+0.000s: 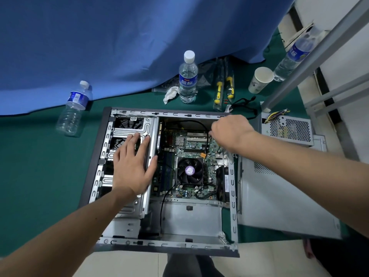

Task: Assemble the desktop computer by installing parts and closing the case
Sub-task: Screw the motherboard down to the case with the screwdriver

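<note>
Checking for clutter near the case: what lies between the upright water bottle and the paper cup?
In the head view, two yellow-handled screwdrivers in clear sleeves lie on the green table between the bottle and the cup.

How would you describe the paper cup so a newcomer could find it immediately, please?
Start at the open computer case on the green table. Look beyond its far right corner, past the yellow-handled screwdrivers. The paper cup is the only white, open-topped container, standing between two capped bottles.

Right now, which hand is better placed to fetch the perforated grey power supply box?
Right. The right hand works at the case's far right corner, near the perforated grey power supply box. The left hand lies flat on the silver drive cage, farther away.
</note>
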`<state>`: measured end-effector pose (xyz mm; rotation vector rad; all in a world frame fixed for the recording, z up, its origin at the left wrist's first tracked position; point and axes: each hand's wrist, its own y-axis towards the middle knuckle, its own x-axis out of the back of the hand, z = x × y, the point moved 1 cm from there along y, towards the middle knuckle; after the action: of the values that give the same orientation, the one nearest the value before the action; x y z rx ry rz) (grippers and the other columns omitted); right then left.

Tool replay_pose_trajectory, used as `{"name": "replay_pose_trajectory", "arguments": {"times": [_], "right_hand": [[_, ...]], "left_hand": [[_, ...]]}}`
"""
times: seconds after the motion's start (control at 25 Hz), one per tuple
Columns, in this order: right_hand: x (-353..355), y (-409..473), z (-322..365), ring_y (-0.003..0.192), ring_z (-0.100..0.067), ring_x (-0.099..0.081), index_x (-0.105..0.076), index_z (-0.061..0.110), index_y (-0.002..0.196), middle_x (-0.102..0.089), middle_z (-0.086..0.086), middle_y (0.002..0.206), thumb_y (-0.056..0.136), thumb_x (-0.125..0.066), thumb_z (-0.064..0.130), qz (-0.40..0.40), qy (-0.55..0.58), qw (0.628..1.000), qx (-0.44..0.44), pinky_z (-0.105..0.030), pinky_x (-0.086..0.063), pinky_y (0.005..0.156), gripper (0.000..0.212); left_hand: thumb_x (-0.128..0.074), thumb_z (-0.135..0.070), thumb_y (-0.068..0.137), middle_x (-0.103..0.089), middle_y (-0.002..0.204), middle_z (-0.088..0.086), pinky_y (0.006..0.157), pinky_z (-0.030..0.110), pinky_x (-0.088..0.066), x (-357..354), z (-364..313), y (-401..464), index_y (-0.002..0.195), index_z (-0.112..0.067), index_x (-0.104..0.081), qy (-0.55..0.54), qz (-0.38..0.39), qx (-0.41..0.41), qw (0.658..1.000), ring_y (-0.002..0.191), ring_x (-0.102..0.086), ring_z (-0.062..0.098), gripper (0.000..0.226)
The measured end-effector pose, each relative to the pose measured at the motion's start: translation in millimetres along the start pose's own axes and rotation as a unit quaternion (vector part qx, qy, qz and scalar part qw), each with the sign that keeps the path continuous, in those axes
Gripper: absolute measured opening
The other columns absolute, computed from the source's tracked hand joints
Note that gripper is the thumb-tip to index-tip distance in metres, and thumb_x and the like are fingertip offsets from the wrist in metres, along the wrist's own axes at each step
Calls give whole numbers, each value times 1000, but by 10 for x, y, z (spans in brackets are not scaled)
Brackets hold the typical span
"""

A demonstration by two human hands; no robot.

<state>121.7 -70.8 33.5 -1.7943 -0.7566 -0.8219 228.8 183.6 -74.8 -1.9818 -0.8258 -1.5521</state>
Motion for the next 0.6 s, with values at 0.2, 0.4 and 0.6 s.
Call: {"name": "replay_pose_trajectory", "arguments": {"times": [0.2, 0.4, 0.6], "right_hand": [[157, 77, -44, 78, -27, -55, -44, 11, 127, -39, -15, 129, 91, -49, 7, 85, 104, 991, 10, -33, -40, 53, 36], [81, 18, 1, 74, -25, -56, -59, 14, 92, -62, -5, 95, 100, -47, 13, -1, -48, 999, 17, -31, -42, 56, 14], [65, 42, -91, 67, -25, -54, -39, 14, 135, -32, -17, 132, 89, -48, 0, 49, 46, 997, 29, -32, -33, 45, 48]], "left_hand": [[-28, -56, 96, -28, 156, 7, 114, 49, -20, 2, 14, -10, 149, -27, -35, 2, -2, -1, 1000, 145, -23, 27, 61], [-29, -55, 96, -30, 156, 8, 114, 49, -21, 8, -2, -1, 149, -25, -36, 1, -1, -3, 1000, 145, -24, 28, 61], [-28, -55, 96, -30, 155, 9, 114, 49, -22, 6, 1, 1, 149, -25, -36, 6, -1, -3, 1000, 144, -24, 28, 61]]}}
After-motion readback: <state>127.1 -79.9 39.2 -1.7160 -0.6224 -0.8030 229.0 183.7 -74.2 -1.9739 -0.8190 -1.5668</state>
